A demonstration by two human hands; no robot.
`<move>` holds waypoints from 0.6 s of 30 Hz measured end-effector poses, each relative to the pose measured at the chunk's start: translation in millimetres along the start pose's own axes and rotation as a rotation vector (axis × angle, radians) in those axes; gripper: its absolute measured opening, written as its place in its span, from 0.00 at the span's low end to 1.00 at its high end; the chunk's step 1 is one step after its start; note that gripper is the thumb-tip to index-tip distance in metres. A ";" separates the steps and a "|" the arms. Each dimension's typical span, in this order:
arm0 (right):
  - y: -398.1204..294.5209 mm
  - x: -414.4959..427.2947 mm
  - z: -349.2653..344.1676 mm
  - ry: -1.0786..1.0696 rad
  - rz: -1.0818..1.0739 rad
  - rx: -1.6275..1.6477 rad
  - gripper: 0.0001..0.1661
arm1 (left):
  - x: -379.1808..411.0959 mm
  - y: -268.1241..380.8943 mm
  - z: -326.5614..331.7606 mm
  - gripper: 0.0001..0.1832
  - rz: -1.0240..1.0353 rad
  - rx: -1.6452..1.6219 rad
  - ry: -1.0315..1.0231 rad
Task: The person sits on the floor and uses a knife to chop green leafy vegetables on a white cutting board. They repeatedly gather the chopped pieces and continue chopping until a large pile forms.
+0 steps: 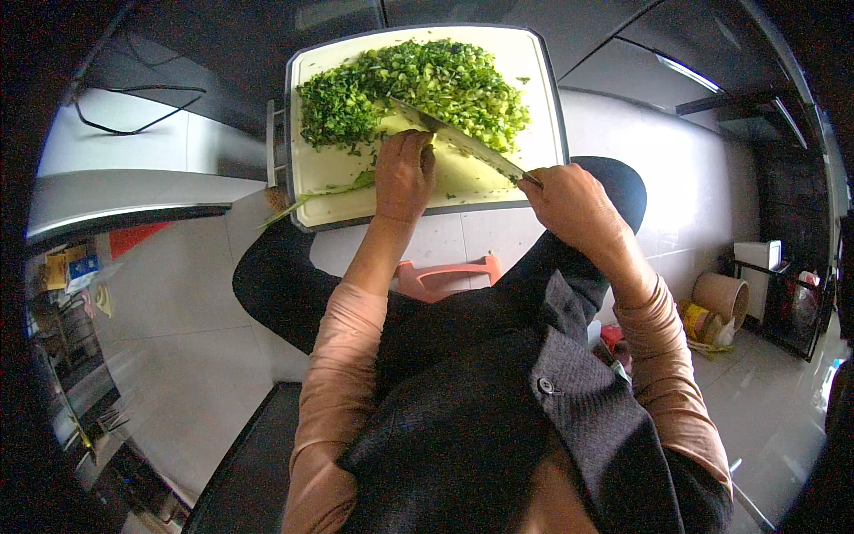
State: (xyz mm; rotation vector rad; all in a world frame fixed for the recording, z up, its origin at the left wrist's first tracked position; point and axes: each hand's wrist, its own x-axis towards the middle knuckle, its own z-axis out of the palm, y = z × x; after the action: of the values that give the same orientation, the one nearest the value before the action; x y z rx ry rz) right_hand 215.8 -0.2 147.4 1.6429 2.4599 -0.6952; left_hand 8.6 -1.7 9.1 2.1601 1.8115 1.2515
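Note:
My right hand point(570, 203) grips the handle of a kitchen knife point(460, 139). Its blade slants up and left across a white cutting board point(534, 57) with a dark rim, its tip beside a heap of finely chopped green vegetable point(437, 87). Close to the blade's near side, my left hand point(403, 175) is over the board with its fingers curled downward. Whether those fingers pinch a piece is hidden from above. Left of that hand, a long green stalk point(327, 192) lies across the board's front left corner and sticks out past the rim.
Below the board, a pink plastic handle point(450, 270) shows between my knees. A wicker-coloured bin point(724, 297) lies on its side at the right, near a black rack point(787, 307). A dark cable point(143, 130) loops at the upper left. Tiled floor point(187, 287) extends to the left.

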 end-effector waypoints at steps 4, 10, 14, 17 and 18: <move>-0.9 12.9 12.0 -0.015 0.021 -0.005 0.17 | 1.8 3.1 -0.9 0.10 -0.007 -0.037 0.013; -14.0 40.9 27.0 0.012 0.009 0.057 0.17 | 0.5 -0.3 2.9 0.11 -0.003 -0.036 0.046; -18.4 47.0 22.4 -0.022 0.015 0.036 0.17 | -1.1 -2.7 3.0 0.13 0.042 0.023 0.029; -16.7 46.5 24.0 -0.026 0.017 0.022 0.17 | 1.4 -0.1 1.2 0.13 0.024 -0.009 0.025; -16.5 46.2 24.5 -0.022 0.017 0.024 0.17 | 1.8 0.9 0.5 0.13 0.022 -0.015 0.036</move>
State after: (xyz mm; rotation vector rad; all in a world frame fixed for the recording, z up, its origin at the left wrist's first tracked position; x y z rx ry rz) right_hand 177.9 23.5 115.5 1.6532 2.4291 -0.7390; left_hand 9.6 -0.3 10.2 2.1700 1.7902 1.3130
